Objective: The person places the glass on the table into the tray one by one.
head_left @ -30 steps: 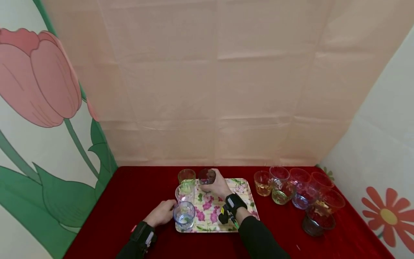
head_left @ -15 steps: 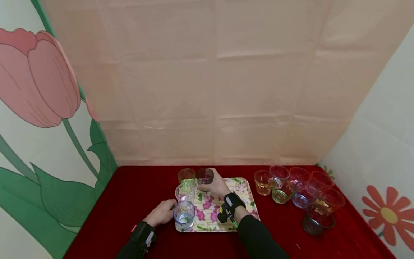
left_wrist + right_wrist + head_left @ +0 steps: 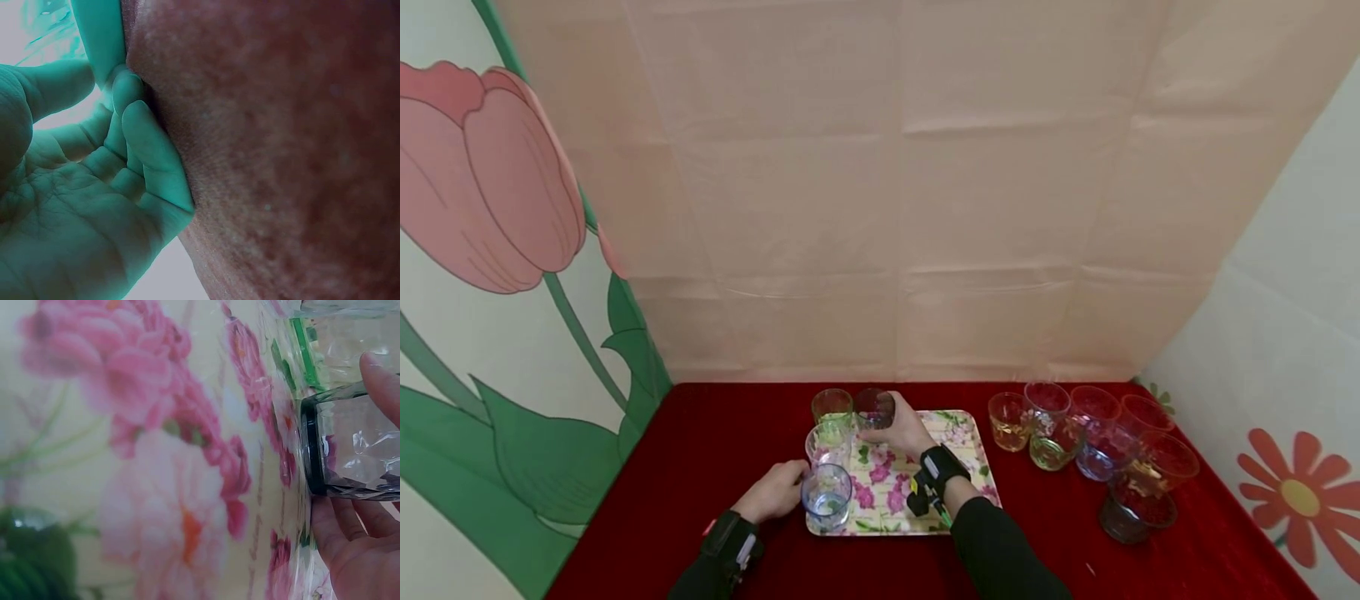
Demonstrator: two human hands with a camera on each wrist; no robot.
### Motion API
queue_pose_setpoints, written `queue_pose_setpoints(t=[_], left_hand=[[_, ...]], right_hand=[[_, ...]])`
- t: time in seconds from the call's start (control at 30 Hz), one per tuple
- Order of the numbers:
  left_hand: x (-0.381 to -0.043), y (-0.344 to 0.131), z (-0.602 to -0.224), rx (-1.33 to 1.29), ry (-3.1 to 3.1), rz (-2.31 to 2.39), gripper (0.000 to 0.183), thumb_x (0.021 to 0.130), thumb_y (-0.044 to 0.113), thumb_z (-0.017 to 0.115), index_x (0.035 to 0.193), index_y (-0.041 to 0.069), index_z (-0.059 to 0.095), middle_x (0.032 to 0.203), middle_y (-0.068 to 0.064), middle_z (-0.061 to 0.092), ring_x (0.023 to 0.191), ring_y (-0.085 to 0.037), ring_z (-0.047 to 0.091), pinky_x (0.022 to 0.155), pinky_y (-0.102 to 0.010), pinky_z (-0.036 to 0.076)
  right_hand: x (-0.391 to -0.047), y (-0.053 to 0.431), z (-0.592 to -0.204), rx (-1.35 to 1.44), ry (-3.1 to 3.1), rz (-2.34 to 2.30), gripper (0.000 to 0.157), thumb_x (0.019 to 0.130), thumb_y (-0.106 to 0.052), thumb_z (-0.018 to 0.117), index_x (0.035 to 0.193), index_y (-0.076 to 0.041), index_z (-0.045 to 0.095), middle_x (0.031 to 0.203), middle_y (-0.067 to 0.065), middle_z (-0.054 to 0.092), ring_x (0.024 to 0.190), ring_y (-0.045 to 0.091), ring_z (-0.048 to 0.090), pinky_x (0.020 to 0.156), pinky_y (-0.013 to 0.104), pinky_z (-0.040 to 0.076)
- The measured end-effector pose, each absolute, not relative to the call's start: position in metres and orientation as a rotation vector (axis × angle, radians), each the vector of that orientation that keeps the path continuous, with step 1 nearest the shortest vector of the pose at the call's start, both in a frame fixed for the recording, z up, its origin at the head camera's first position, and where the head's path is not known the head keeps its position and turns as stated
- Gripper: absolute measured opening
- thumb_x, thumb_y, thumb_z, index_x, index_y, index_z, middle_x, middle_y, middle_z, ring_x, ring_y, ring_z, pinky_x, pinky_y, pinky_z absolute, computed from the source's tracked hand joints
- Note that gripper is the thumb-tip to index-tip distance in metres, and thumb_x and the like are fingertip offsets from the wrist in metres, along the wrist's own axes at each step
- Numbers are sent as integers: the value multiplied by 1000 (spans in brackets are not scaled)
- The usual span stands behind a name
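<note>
My right hand (image 3: 904, 429) grips a dark grey glass tumbler (image 3: 872, 406) at the back left of the floral tray (image 3: 883, 483). In the right wrist view the tumbler's base (image 3: 312, 450) meets the tray surface, thumb on one side and fingers on the other. Beside it is a green-tinted glass (image 3: 832, 406). A clear glass (image 3: 826, 443) and a blue-tinted glass (image 3: 826, 497) follow along the tray's left side. My left hand (image 3: 777, 489) is at the tray's left edge; in the left wrist view its thumb and curled fingers pinch the tray rim (image 3: 103, 40).
Right of the tray stand an amber glass (image 3: 1009, 423), a green-based glass (image 3: 1049, 450) and a blue-based glass (image 3: 1097, 462). An amber-tinted glass (image 3: 1171, 462) overlaps a dark glass (image 3: 1129, 527) nearer the front. Red cloth (image 3: 730, 433) covers the table; a beige backdrop rises behind.
My right hand has shifted the dark tumbler slightly left, closer to the green-tinted glass. Between the last two frames it barely moves. The left hand stays at the tray edge.
</note>
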State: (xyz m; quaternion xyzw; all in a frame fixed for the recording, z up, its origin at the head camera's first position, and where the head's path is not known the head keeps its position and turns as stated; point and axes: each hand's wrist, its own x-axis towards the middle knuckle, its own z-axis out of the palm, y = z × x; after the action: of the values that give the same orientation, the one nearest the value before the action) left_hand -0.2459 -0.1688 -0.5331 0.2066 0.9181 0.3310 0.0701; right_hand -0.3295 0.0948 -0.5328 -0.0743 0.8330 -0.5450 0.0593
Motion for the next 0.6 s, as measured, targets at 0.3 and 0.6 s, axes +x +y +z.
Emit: queue_pose_setpoints(t=[0.3, 0.6], left_hand=[[-244, -169, -533, 604, 2759, 987, 14, 101, 15, 63, 88, 10, 61, 77, 2, 51, 70, -13, 49, 62, -29, 41], [-242, -168, -531, 591, 2750, 967, 15, 101, 14, 62, 87, 10, 60, 77, 2, 51, 69, -13, 48, 62, -29, 41]], right_hand=[[-328, 93, -534, -230, 2545, -1644, 74, 80, -17, 88, 140, -3, 47, 122, 14, 59, 111, 29, 57, 96, 46, 51], [-325, 101, -534, -276, 2553, -1581, 81, 82, -19, 87, 148, -3, 42, 125, 14, 60, 115, 32, 59, 94, 47, 53]])
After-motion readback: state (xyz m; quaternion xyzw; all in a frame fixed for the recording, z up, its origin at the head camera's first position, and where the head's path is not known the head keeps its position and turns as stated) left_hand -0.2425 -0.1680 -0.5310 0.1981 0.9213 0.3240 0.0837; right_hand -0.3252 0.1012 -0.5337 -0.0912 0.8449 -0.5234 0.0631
